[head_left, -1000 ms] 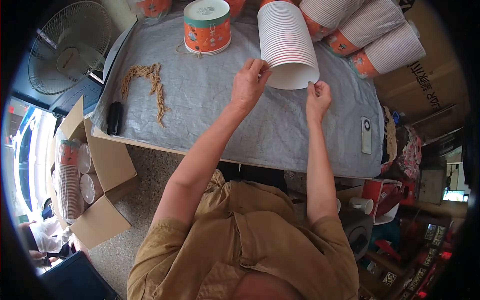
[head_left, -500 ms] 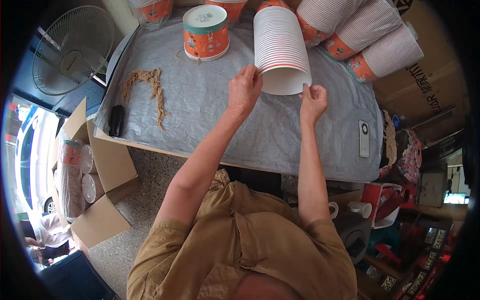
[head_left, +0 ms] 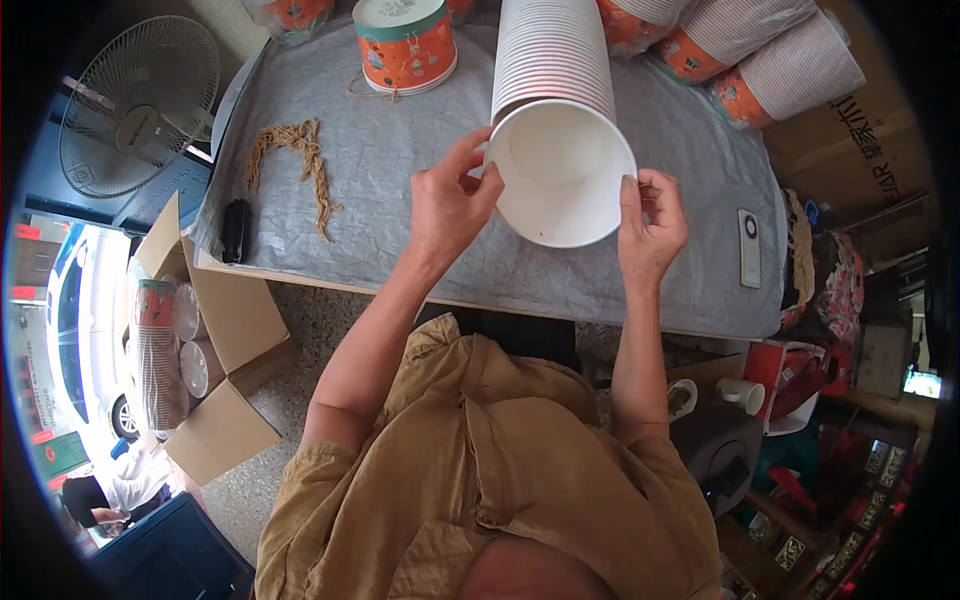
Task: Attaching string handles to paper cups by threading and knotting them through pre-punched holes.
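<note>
A white-lined paper bucket (head_left: pixel 562 190) hangs over the grey-covered table, its round opening tilted toward me. My left hand (head_left: pixel 453 205) has the bucket's left rim between thumb and fingers. On the opposite rim, my right hand (head_left: pixel 652 225) pinches with the thumb in front. Directly behind it lies a long stack of nested paper buckets (head_left: pixel 552 60), their pale rims showing as close rings. The held bucket looks tipped away from this stack, but whether it is fully apart is hidden. An orange paper bucket with a green band (head_left: pixel 407 55) stands upside down to the left.
Wrapped stacks of buckets (head_left: pixel 790 75) line the back right. Tan strings (head_left: pixel 312 175) and a black object (head_left: pixel 235 230) lie at the table's left; a pale flat device (head_left: pixel 749 248) is at the right. A carton (head_left: pixel 235 325) holding more stacks stands on the floor, below a fan (head_left: pixel 140 125).
The end bucket has come toward me and tipped so its inside faces me. Both hands have moved nearer with it, and the view has shifted slightly.
</note>
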Tool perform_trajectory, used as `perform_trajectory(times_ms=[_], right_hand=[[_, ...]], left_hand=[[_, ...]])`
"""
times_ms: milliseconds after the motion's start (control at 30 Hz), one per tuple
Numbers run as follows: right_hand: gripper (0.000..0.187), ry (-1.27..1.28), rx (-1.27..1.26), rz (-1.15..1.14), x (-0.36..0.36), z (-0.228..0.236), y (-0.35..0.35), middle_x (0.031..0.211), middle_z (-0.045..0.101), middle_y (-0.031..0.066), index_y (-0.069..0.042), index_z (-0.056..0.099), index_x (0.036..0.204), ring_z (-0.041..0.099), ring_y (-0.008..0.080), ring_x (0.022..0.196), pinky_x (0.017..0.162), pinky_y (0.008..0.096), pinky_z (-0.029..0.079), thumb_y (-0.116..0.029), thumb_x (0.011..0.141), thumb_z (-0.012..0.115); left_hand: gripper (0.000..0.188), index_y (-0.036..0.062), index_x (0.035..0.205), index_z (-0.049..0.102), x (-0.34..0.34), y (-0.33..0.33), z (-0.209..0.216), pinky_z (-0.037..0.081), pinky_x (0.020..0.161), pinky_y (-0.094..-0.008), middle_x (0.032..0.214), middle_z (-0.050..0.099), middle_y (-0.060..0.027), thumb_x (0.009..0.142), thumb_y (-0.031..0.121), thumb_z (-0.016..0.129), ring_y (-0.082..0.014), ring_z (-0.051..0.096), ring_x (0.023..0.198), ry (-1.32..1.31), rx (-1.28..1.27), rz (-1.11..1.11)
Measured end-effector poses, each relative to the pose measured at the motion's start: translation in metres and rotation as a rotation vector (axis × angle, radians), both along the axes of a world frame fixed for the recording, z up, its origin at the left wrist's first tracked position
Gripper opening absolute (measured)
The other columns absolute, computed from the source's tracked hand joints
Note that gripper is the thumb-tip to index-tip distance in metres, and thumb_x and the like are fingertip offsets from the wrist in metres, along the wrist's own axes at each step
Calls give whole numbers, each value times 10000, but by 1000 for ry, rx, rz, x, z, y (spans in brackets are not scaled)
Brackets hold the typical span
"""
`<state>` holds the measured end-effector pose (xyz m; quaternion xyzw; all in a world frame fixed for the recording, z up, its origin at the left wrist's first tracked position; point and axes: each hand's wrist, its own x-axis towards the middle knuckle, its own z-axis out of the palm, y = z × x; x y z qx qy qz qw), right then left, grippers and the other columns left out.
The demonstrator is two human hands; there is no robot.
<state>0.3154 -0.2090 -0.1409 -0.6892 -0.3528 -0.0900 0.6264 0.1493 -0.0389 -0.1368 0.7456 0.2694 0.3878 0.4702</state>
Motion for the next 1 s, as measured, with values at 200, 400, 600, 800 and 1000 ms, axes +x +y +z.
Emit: perform_trajectory(times_ms=[200, 400, 600, 800, 1000], right_hand=[[642, 166, 185, 488, -18, 35, -3, 1356, 600, 151, 45, 608, 1328, 590, 210, 1228, 1055, 358, 469, -407, 908, 785], [1242, 376, -53, 809, -30, 3, 15, 1536, 459, 137, 9, 333, 1566, 428, 267, 1436, 1196, 426, 345, -539, 636, 948], [1184, 512, -218, 777, -38, -9, 33, 1485, 509, 147, 17, 355, 1556, 501, 238, 1367, 1131, 391, 433, -486, 665, 950], [1069, 598, -363, 680, -37, 3, 63, 1331, 612, 123, 14, 461, 1494, 587, 181, 1198, 905, 301, 534, -650, 744, 834], [984, 503, -386, 619, -40, 4, 88, 1269, 637, 121, 35, 510, 1442, 617, 178, 1125, 940, 307, 513, -600, 767, 841]], left_hand=[[427, -31, 1345, 632, -65, 4, 41, 579, 675, -254, 1040, 755, -91, 947, 119, 666, -101, 699, 802, -88, -471, -128], [444, -77, 1319, 625, -105, 12, 35, 596, 733, -268, 971, 747, -96, 936, 145, 649, -134, 716, 790, -78, -658, -167], [452, -68, 1329, 614, -117, 14, 4, 604, 753, -274, 1011, 740, -114, 975, 211, 640, -158, 729, 800, -68, -753, -128], [417, -14, 1278, 670, -107, 32, -16, 589, 772, -288, 1090, 737, -133, 1034, 320, 622, -205, 727, 892, 43, -524, 65], [294, 2, 1235, 698, -103, 28, 18, 562, 757, -277, 1081, 740, -111, 1003, 181, 681, -127, 693, 910, -111, -332, -159]])
